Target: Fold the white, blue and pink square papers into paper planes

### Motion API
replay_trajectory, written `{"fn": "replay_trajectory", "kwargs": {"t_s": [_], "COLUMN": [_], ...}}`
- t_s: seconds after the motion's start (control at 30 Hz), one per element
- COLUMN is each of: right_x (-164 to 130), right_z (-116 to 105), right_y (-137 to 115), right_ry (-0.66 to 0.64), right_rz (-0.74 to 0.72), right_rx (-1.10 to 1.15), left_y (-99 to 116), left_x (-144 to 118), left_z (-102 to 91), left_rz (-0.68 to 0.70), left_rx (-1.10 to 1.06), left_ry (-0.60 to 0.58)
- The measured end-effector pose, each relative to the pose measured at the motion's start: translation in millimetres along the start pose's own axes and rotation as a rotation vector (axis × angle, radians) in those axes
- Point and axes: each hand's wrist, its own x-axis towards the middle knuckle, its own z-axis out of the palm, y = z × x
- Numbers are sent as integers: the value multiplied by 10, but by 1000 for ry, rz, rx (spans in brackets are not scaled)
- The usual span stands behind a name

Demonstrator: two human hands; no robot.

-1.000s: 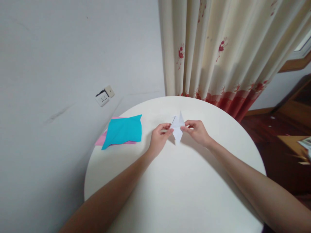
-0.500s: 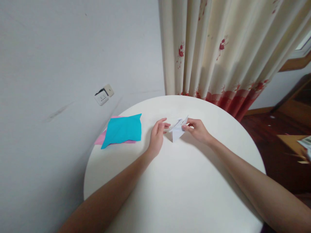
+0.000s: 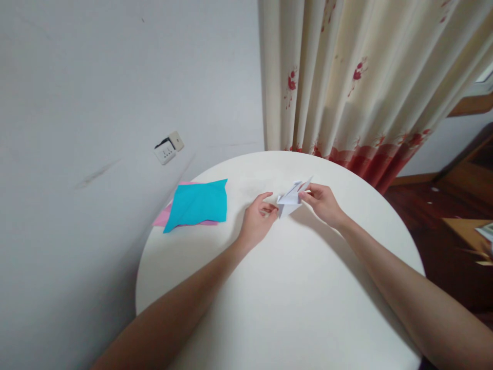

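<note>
A small folded white paper (image 3: 291, 198) sits just above the middle of the frame, held between both hands over the round white table (image 3: 292, 298). The right hand (image 3: 324, 204) pinches its upper right edge between thumb and fingertips, while the left hand (image 3: 257, 222), fingers loosely curled, meets the paper's lower left corner with thumb and forefinger tips. To the left, well apart from the hands, a blue sheet (image 3: 197, 204) lies over a pink sheet (image 3: 162, 219) at the table's edge, with a floral curtain (image 3: 346, 77) across the upper right.
</note>
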Motion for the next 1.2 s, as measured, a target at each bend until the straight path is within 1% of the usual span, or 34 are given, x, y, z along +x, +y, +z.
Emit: {"fn": "replay_trajectory", "kwargs": {"t_s": [0.07,0.13,0.2,0.27,0.4,0.63,0.8,0.9,1.03,1.2], "right_x": [-7,-12,-14,-15,-21,-47,-66,-76,-77,-53], "right_z": [2,1,-1,-2,5,64,102,101,82,-5], "right_y": [-24,-35,-29,-13,-8,-125,-110,-101,-122,-130], "right_ry": [28,48,45,28,9,-39,-76,-88,-113,-138], "right_rz": [17,25,17,8,4,5,-35,-71,-131,-180], "right_rx": [22,60,108,147,153,98,77,-5,-136,-197], "left_y": [89,177,244,276,252,183,174,172,181,109], "left_x": [-35,-81,-130,-168,-181,-140,-135,-130,-130,-97], "left_z": [-18,-34,-37,-24,13,38,42,43,43,35], "left_rz": [54,118,162,174,172,133,124,126,126,103], "left_rx": [46,74,93,94,54,-21,-33,-45,-35,-22], "left_ry": [74,115,106,78,46,25,43,51,23,-6]}}
